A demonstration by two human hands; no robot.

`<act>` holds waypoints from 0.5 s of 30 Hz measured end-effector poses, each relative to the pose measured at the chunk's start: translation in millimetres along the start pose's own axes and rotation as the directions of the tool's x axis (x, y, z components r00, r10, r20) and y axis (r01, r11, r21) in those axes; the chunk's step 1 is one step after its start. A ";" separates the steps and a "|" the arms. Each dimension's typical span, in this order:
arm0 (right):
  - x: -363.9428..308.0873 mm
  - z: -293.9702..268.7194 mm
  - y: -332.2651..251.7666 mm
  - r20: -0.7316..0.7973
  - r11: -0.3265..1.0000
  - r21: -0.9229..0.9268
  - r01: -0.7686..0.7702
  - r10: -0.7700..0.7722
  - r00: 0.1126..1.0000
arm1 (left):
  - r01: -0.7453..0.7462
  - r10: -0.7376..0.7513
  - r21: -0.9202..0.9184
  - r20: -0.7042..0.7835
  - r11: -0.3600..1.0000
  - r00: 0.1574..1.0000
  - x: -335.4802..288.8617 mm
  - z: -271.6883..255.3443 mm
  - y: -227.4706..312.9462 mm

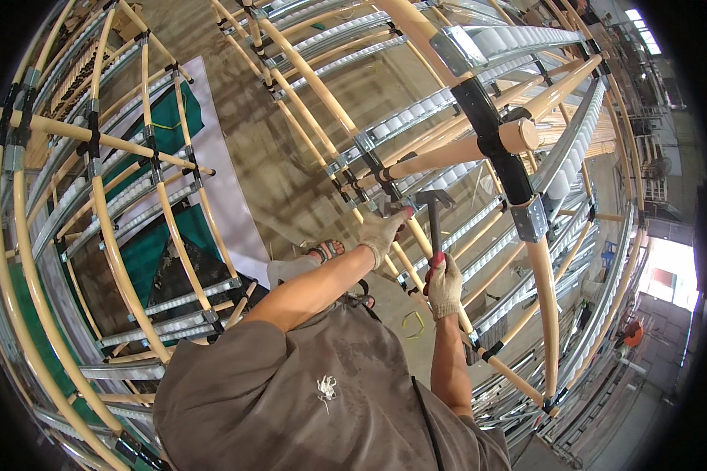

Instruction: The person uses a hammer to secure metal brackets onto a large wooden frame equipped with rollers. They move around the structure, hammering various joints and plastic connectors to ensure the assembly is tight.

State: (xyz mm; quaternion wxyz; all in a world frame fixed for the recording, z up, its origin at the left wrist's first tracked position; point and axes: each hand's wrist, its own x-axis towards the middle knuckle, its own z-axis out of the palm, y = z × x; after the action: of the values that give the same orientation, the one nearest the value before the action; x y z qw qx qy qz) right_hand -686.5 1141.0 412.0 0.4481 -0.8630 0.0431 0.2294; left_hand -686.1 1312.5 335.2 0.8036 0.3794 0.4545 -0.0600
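Observation:
A claw hammer [436, 220] with a dark head and a dark shaft with a red part is gripped upright in my right hand [445, 289], which wears a knitted glove. My left hand [380, 235], also gloved, with red at the fingertips, is closed up against a joint of the pipe rack [316, 81]. What its fingers hold there is hidden. Just above it are a black pipe clamp [386, 185] and a silver track bracket [363, 142]. The hammer head is slightly right of my left fingertips, apart from them.
A tall beige post with a black joint [491, 129] rises close by on the right. Roller tracks [416, 114] run across the rack. To the left stands another pipe rack [106, 212], over green sheeting [165, 125] and a white sheet [226, 188]. Sandalled feet [326, 250] are on the floor.

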 end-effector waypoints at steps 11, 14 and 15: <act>-8.1 1.7 -2.2 0.019 0.998 -0.021 -0.064 0.065 0.998 | 0.047 -0.047 0.077 -0.002 0.996 0.999 8.7 -4.5 -1.5; -8.7 2.6 -1.4 0.008 0.996 -0.092 -0.005 0.006 1.000 | 0.092 -0.090 0.097 -0.023 0.991 0.996 24.8 -6.4 -13.1; -10.0 3.0 1.0 -0.011 0.993 -0.117 0.029 -0.031 0.999 | 0.096 -0.094 0.091 -0.026 0.991 0.995 30.2 -7.4 -17.2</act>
State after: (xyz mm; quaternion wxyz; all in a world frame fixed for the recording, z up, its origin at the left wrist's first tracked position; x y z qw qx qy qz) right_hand -696.8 1141.4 414.2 0.3997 -0.8898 0.0194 0.2194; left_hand -681.2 1312.8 300.0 0.7765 0.3947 0.4774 -0.1152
